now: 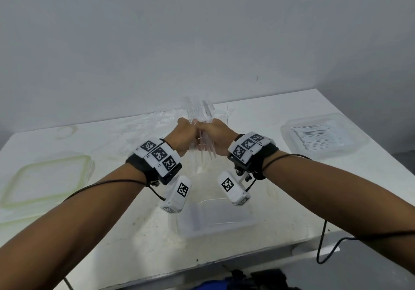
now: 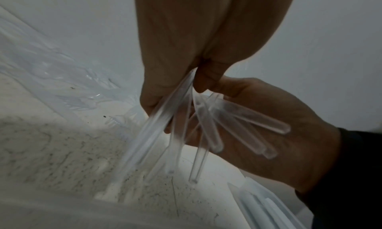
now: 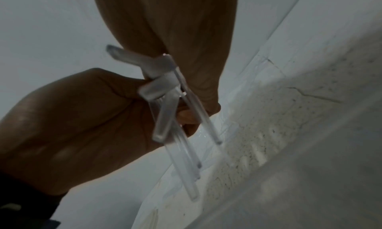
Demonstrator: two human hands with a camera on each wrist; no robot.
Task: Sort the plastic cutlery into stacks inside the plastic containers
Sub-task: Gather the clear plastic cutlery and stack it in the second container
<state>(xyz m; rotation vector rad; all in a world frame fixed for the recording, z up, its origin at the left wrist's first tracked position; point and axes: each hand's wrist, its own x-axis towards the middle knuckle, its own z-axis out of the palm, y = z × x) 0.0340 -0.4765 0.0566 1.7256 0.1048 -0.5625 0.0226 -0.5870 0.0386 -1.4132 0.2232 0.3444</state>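
Centre frame: your left hand (image 1: 187, 133) and right hand (image 1: 214, 136) jointly grip a splayed bundle of clear, colourless cutlery (image 1: 198, 112), possibly forks.

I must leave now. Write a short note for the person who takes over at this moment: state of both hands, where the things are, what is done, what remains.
Left hand and right hand: both grip one bundle of clear cutlery, held above the table; the handles hang splayed and uneven.
Right container: holds a neat stack of cutlery, so that part appears done.
Near container, below the hands: it looks empty, though the view is blurred.
Lid: lies at the left.
Loose clear cutlery lies on the table behind the hands.
Left to do: align the bundle, set it in a container, then sort the loose pieces.
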